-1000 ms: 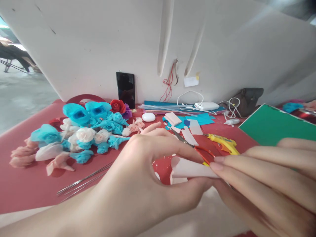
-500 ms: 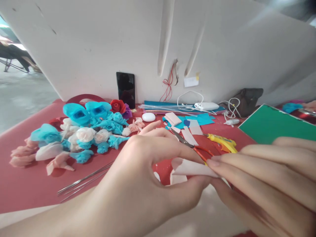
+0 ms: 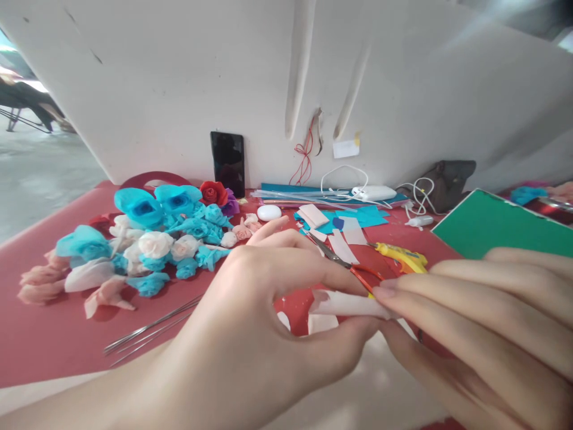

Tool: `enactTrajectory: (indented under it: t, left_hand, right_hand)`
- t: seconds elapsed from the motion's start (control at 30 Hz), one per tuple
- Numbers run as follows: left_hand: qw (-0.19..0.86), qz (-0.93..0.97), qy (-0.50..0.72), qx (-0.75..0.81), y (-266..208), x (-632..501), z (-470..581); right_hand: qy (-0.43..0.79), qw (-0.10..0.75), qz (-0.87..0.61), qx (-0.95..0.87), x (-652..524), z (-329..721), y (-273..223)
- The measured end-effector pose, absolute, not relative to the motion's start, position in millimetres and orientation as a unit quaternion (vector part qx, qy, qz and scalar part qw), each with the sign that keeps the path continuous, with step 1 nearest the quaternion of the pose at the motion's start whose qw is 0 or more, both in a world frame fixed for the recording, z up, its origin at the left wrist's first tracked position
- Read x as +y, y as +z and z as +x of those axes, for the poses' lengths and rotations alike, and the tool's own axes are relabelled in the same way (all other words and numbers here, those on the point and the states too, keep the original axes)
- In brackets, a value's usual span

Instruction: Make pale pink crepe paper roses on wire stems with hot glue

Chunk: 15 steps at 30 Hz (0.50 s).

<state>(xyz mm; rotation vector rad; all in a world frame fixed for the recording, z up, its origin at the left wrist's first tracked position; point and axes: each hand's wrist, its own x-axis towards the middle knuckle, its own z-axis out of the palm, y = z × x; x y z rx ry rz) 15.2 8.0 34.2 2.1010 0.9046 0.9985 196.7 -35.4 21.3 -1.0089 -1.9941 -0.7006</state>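
Note:
A pale pink piece of crepe paper [image 3: 347,303], rolled into a narrow cone, is pinched between my two hands. My left hand [image 3: 277,310] curves around its wider end, with thumb and index finger meeting on the paper. Fingertips and thumb of my right hand [image 3: 474,322] close on its narrow end. Just beyond the paper lie scissors with orange handles [image 3: 369,272]. A yellow glue gun [image 3: 400,255] rests behind my right hand. Small pale paper pieces [image 3: 323,323] show below the rolled paper, partly hidden by my left hand.
Blue, white and pink paper flowers [image 3: 156,245] are heaped at left, near thin metal wires [image 3: 152,325]. A phone [image 3: 227,162] leans on the white wall. Behind the scissors are cut paper sheets [image 3: 362,220], a white power bank [image 3: 373,192] and cables. A green board [image 3: 496,227] stands at right.
The paper looks slightly narrower and more tightly rolled at its wider end. My right-hand fingers have shifted slightly left; the left hand is almost unmoved.

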Motion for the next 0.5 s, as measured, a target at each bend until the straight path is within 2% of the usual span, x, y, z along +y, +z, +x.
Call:
enactTrajectory:
  t: [0.07, 0.27, 0.5]
  left_hand:
    - [0.314, 0.799, 0.388, 0.335, 34.1, 7.6, 14.2]
    - [0.313, 0.802, 0.394, 0.322, 33.8, 11.1, 14.6]
    - [0.275, 0.798, 0.440, 0.306, 30.3, 13.1, 18.6]
  right_hand:
    - [-0.266, 0.422, -0.413, -0.762, -35.5, 193.2, 17.0]
    - [-0.260, 0.371, -0.399, -0.797, -36.4, 198.6, 17.8]
    - [-0.243, 0.411, -0.395, -0.785, -34.2, 193.8, 19.2]
